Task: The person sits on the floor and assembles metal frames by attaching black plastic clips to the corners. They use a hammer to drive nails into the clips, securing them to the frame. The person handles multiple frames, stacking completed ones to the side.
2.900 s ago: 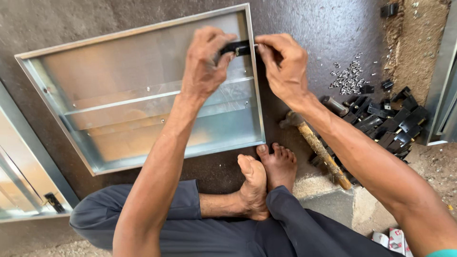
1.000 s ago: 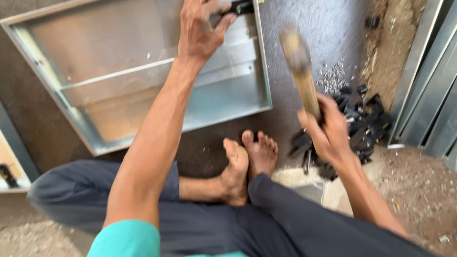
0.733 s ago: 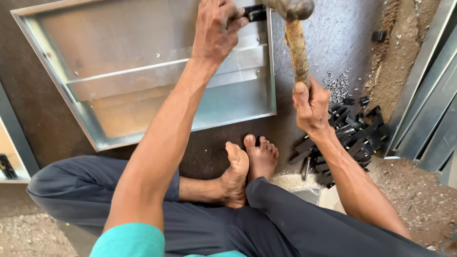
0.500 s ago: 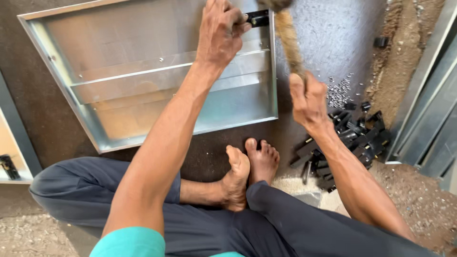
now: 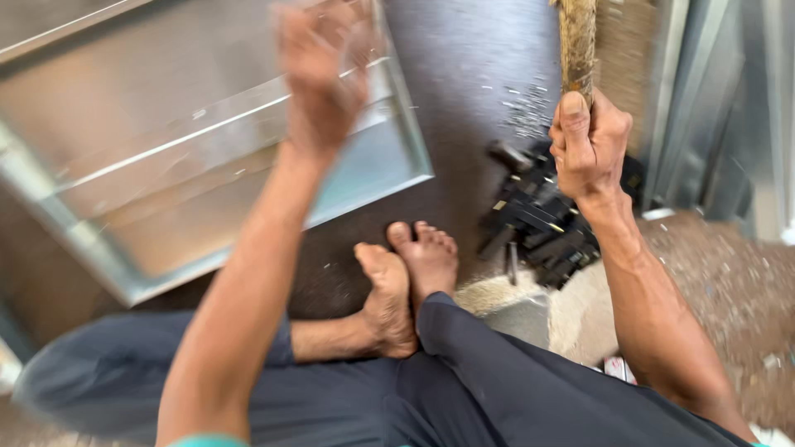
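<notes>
One wooden handle (image 5: pixel 577 41) is standing nearly upright in the right hand (image 5: pixel 590 145), its long axis running up out of view; its top is hidden. The right grip is wrapping tightly around the rough, brown, rounded wood. The left hand (image 5: pixel 319 74) is hovering blurred over one shiny metal frame (image 5: pixel 207 157), rectangular and lying flat on the dark floor (image 5: pixel 480 58); I cannot tell whether its grip is spread. One pile of small black pieces (image 5: pixel 538 219) is lying just below the right hand. Two bare feet (image 5: pixel 406 281) are resting together.
</notes>
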